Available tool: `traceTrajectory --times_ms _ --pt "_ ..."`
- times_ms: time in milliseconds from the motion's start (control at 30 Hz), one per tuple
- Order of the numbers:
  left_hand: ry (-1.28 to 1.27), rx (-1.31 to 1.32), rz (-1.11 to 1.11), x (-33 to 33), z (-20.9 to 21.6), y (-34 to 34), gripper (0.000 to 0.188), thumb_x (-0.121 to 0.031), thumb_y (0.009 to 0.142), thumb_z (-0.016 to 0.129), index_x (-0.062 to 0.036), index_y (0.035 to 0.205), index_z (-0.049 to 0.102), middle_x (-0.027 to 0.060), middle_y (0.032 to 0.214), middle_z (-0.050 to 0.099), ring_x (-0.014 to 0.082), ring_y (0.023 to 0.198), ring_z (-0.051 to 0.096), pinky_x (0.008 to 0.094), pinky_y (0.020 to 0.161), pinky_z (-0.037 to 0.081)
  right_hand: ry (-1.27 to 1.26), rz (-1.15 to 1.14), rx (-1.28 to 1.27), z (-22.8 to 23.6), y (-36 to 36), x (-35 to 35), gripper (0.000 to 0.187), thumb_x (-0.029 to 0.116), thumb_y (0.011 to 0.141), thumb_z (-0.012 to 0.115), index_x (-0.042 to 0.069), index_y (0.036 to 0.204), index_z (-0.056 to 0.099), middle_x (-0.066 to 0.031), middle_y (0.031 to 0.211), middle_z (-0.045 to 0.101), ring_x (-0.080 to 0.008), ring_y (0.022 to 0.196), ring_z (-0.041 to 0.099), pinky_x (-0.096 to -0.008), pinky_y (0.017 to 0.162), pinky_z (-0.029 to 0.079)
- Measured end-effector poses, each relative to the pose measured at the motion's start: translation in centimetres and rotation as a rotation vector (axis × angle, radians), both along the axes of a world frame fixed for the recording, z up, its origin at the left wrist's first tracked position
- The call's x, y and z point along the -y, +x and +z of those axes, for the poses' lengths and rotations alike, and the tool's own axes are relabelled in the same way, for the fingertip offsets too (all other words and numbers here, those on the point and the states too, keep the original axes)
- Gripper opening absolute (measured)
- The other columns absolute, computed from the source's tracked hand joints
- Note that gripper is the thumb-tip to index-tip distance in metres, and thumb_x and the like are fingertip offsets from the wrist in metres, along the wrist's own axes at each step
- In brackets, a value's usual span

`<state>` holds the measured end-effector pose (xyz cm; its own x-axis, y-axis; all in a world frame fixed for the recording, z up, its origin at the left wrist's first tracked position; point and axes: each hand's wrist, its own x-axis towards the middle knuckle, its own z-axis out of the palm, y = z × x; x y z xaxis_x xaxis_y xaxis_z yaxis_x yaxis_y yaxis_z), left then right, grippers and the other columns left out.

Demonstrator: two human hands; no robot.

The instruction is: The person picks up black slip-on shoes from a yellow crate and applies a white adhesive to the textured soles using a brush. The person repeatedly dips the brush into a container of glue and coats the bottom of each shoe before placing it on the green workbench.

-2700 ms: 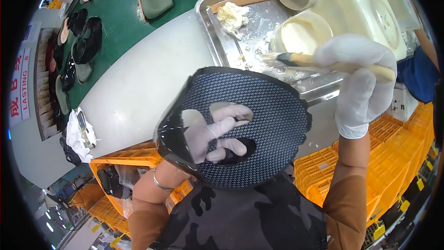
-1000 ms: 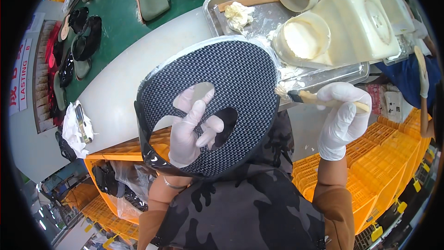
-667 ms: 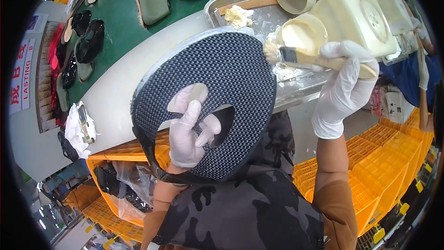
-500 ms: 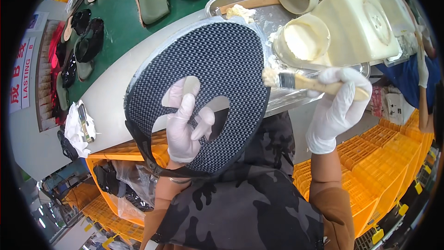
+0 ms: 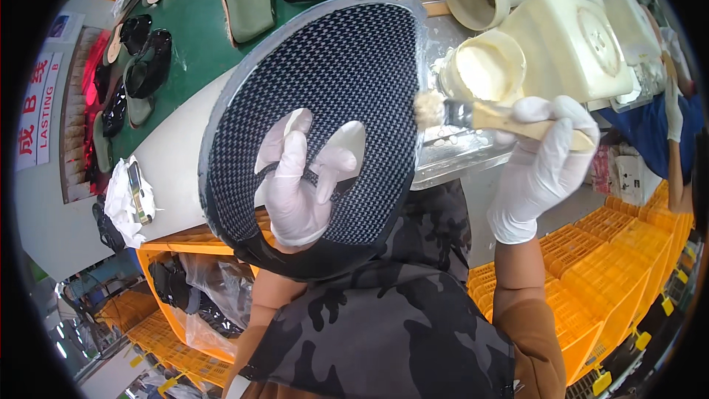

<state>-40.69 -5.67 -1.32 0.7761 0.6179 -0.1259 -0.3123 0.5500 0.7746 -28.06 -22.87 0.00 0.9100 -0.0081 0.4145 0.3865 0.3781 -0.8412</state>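
Note:
My left hand (image 5: 299,188), in a white glove, holds up a large, curved black-and-grey woven piece that looks like a shoe upper (image 5: 325,66). Its fingers and thumb pass into two openings in the weave. A pale band runs along the upper's outer edge, and a black band lies at its near end. To the right, my gloved right hand (image 5: 543,166) grips the wooden handle of a flat brush (image 5: 509,120). The pale, clotted bristles sit at the upper's right edge; whether they touch it I cannot tell. Beyond the brush is a tub of white paste (image 5: 480,66).
A metal tray (image 5: 461,166) carries the tub, a beige cup (image 5: 473,1) and a cream plastic container (image 5: 565,44). Lasts and black uppers stand on the green table (image 5: 192,52). Orange crates (image 5: 591,266) flank me. Another person's arm (image 5: 676,125) shows at far right.
The upper has risen and turned in my left hand, its far edge now covering more of the tray and table. The brush has shifted slightly up and left with my right hand.

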Motion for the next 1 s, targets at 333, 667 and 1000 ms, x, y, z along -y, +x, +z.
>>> traceTrajectory --times_ms 333,667,1000 --pt "0.166 0.087 0.118 -1.3 -0.4 1.4 0.035 -0.019 0.095 0.042 0.0026 0.123 0.042 0.0206 0.117 0.052 0.0257 0.077 0.065 0.0198 0.047 0.042 -0.003 0.311 -0.42 -1.0 -4.8 0.3 0.013 0.012 0.094 0.042 0.004 0.104 0.041 -0.014 0.072 0.058 -0.0139 0.048 0.051 -0.0203 0.042 0.042" --pt "0.294 0.074 0.124 -1.9 2.1 2.1 0.042 -0.029 0.097 0.035 0.0031 0.123 0.041 0.0202 0.085 0.065 0.0128 0.052 0.048 0.0195 0.056 0.041 -0.516 0.447 0.299 2.4 -1.0 1.1 0.021 0.011 0.081 0.059 0.003 0.1 0.059 -0.0102 0.075 0.063 -0.0184 0.056 0.058 -0.0265 0.053 0.048" --pt "0.605 0.119 0.25 -2.7 4.0 4.1 0.048 -0.035 0.092 0.043 0.0009 0.124 0.045 0.0175 0.111 0.057 0.0224 0.094 0.058 0.0271 0.075 0.049 -1.067 0.305 1.136 4.3 -0.1 -2.8 0.046 0.018 0.07 0.065 0.016 0.116 0.056 0.0003 0.068 0.047 -0.0148 0.055 0.051 -0.0274 0.043 0.041"
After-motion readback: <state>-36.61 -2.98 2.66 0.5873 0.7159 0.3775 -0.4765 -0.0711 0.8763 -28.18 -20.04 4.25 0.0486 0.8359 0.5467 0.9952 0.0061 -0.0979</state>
